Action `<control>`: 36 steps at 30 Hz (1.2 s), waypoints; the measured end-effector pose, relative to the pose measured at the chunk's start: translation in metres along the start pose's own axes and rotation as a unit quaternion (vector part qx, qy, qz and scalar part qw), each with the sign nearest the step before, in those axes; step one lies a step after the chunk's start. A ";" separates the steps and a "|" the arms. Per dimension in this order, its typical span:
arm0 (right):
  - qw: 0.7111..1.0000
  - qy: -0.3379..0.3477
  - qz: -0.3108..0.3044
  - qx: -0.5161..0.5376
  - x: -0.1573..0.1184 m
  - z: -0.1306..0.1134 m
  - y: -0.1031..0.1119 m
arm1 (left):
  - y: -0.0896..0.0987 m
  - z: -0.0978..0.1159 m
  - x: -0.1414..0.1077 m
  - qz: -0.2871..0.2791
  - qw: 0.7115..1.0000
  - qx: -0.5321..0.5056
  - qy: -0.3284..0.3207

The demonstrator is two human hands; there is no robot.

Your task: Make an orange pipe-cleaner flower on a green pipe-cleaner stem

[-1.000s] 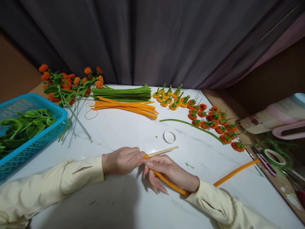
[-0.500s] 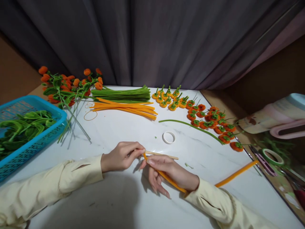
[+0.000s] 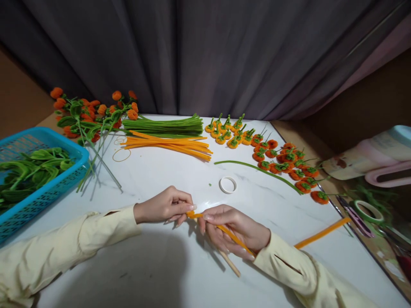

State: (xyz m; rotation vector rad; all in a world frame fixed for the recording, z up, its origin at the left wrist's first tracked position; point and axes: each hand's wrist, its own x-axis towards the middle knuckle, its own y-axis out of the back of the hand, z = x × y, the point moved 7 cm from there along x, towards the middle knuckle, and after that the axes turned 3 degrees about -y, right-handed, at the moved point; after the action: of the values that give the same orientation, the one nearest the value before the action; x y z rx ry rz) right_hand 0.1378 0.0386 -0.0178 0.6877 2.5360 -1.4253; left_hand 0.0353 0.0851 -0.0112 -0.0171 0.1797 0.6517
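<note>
My left hand [image 3: 164, 208] is closed in a pinch on the near end of a slim wooden stick [image 3: 231, 264], where an orange pipe cleaner [image 3: 236, 238] is wound round it. Close by on the right, my right hand [image 3: 242, 226] pinches that same pipe cleaner between thumb and forefinger. The strand runs across the right palm and past the wrist, and its far part shows again beyond the sleeve. Under the right hand the stick slants down to the right, its middle hidden by the fingers.
Green pipe cleaners [image 3: 163, 127] and orange pipe cleaners [image 3: 170, 146] lie at the back. A white tape ring [image 3: 221, 185] is ahead. Small yellow pumpkins [image 3: 233, 143] and orange pumpkins [image 3: 285, 157] fill the back right. Left stands a blue basket [image 3: 61, 177]; right, a tumbler [image 3: 366, 154].
The stick has swung from pointing right above my right hand to slanting down beneath it. The pipe cleaner has wrapped further round the stick's end, and my right fingers have curled in.
</note>
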 end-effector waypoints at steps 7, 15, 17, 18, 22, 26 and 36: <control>1.000 -0.006 -0.001 -0.018 0.000 0.000 0.006 | -0.007 -0.007 0.001 -0.042 0.988 -0.145 0.026; 0.998 0.041 0.035 -0.039 0.003 0.002 0.008 | -0.007 -0.005 0.002 -0.025 0.982 -0.183 0.024; 0.995 0.068 0.056 -0.047 0.004 0.000 0.009 | -0.007 -0.004 0.003 -0.020 0.982 -0.189 0.020; 0.993 0.078 0.067 -0.052 0.005 0.000 0.010 | -0.007 -0.004 0.003 -0.019 0.981 -0.193 0.017; 0.989 0.100 0.084 -0.074 0.008 0.001 0.011 | -0.012 -0.002 0.003 -0.022 0.980 -0.196 -0.009; 0.991 0.089 0.068 -0.075 0.010 0.002 0.008 | -0.011 -0.002 0.001 0.037 0.991 -0.122 -0.041; 0.998 0.012 -0.009 -0.059 0.014 0.011 -0.007 | -0.005 0.031 -0.011 0.150 0.948 0.193 -0.204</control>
State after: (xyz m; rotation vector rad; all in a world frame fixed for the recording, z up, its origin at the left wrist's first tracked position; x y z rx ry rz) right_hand 0.1217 0.0308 -0.0229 0.6658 2.6257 -1.2682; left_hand 0.0351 0.0766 0.0214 0.5300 -0.0960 0.8994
